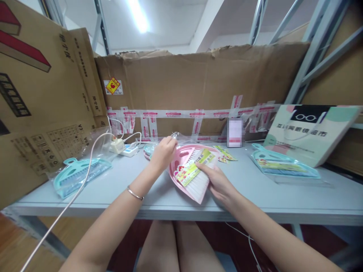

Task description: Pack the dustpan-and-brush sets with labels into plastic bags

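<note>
A pink dustpan (181, 155) with a white-bristled brush (198, 185) and a yellow-green label card (192, 169) lies on the grey table (136, 189) in front of me. My right hand (217, 181) grips the brush and pan at their right side, thumb on the card. My left hand (163, 152) is closed in a pinch at the pan's far left rim, on the edge of a clear plastic bag (178, 136).
A teal dustpan set in a clear bag (78, 174) lies at the left, another (280, 164) at the right. Loose label cards (225, 154), a white power strip (128, 150) with cables, a printed board (310, 130) and cardboard walls (198, 79) surround the table.
</note>
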{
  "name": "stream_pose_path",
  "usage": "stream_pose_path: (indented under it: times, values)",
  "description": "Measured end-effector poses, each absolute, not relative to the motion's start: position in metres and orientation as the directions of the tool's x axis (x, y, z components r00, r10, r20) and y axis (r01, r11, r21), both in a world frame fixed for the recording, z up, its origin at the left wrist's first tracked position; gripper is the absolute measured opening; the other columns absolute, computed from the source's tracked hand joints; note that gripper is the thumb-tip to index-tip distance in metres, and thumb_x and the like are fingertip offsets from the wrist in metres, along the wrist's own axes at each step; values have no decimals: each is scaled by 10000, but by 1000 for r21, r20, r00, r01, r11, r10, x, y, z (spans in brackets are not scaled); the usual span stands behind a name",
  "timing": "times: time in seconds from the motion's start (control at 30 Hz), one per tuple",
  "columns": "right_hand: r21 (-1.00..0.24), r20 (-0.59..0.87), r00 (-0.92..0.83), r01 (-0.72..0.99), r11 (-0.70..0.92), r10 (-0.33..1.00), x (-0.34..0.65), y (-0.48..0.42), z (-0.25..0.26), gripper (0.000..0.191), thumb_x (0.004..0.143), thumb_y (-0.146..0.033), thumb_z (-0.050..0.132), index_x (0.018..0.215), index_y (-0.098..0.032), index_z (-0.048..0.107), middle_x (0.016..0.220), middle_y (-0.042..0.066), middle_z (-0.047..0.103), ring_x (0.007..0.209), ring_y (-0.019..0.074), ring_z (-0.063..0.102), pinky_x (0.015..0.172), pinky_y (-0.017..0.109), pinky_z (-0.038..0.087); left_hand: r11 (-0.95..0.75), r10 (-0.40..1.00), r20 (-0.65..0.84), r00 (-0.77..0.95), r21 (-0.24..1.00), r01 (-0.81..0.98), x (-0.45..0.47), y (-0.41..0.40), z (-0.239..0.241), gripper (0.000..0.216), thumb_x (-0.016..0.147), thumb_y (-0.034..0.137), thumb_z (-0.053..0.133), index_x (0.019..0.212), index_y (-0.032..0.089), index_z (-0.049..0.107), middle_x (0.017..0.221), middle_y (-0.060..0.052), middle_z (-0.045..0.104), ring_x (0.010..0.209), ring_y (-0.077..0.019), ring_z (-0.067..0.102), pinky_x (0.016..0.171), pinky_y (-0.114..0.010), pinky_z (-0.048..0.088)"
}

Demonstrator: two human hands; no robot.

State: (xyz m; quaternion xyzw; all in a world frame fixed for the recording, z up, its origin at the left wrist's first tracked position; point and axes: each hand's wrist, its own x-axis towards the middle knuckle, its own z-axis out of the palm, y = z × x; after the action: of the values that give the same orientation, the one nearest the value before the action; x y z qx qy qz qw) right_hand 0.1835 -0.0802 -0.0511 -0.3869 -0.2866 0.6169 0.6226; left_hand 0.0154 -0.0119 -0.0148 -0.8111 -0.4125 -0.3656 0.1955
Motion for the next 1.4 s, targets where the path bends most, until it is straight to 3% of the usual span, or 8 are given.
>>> stream_pose_path:
  times: [0.23,0.6,0.73,0.83,0.9,0.97,1.1,1.4]
  values:
    - [-696,-161,-5,-709,-118,987,163,-71,-57,242,715,-44,645,939,-136,633,862,71,731,808,218,704,787,362,582,-733,433,697,571,-97,674,19,-25,-22,188,904,176,424,830,165,596,825,-78,598,802,-190,554,718,-300,440]
    - [-538,-211,146,-843,9,967,153,-62,-55,314,771,-4,543,1021,-175,624,790,2,717,702,132,684,678,220,584,-848,471,585,660,95,521,16,-34,-26,170,884,228,474,906,201,639,935,-90,673,918,-212,603,825,-336,429]
    - [-513,-201,208,-855,78,957,154,-60,-55,332,789,-17,544,1064,-192,610,829,-7,727,746,132,692,696,233,587,-714,522,853,-15,446,540,8,-37,-15,269,861,315,530,1114,225,541,1230,-104,571,1176,-226,493,1016,-383,334]
    - [-520,-183,222,-849,98,958,152,-60,-53,359,786,-25,557,1096,-199,605,875,-4,733,790,135,695,735,244,584,-360,807,391,-442,920,157,2,-29,-12,412,858,380,522,1230,252,401,1368,-97,434,1222,-208,458,944,-346,409]
    - [-523,-176,216,-847,94,960,150,-59,-51,353,782,-27,563,1089,-193,610,884,3,735,807,137,696,750,249,582,-48,933,19,-360,996,-73,1,-23,-13,384,866,444,486,1175,223,430,1256,-117,518,1091,-218,561,816,-337,475]
    - [-525,-172,219,-845,98,960,147,-59,-51,350,764,-19,581,1070,-185,613,875,9,735,813,140,696,746,250,582,116,975,-146,-170,978,-175,3,-19,-16,350,892,476,416,1029,168,510,1032,-122,616,869,-198,634,704,-308,496]
    - [-557,-147,283,-816,157,948,145,-57,-53,355,706,-25,653,1020,-187,614,865,5,735,821,151,697,747,266,583,129,988,-99,121,953,-273,7,-21,-20,309,903,400,437,843,137,587,838,-86,656,655,-127,609,639,-237,487]
    - [-553,-99,302,-809,200,948,142,-56,-52,389,722,-37,641,1080,-183,597,944,18,730,864,145,692,795,265,572,42,928,2,373,993,-108,15,-36,-29,355,704,378,735,971,159,650,968,-86,699,810,-176,646,673,-268,496]
